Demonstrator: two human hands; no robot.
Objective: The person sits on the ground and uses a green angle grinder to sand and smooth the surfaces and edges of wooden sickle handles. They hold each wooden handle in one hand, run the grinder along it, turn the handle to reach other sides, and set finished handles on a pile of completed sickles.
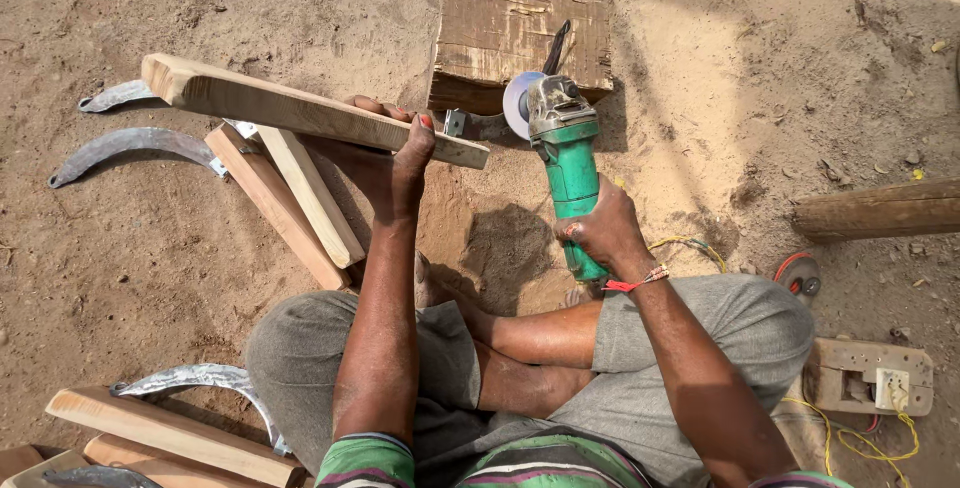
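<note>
Left hand (400,163) grips wooden handle (300,110) beside wood block (520,43); right hand (600,233) clasps angle grinder (562,153), whose disc could nick nearby fingers.

A single head-worn camera looked almost straight down from above the seated person. The top of the frame faced away from the body, across sandy ground (160,278) toward a wooden block (500,43). The person's knees and striped shirt filled the bottom edge. Both hands sat near the centre at arm's length. No second view was supplied.
</note>
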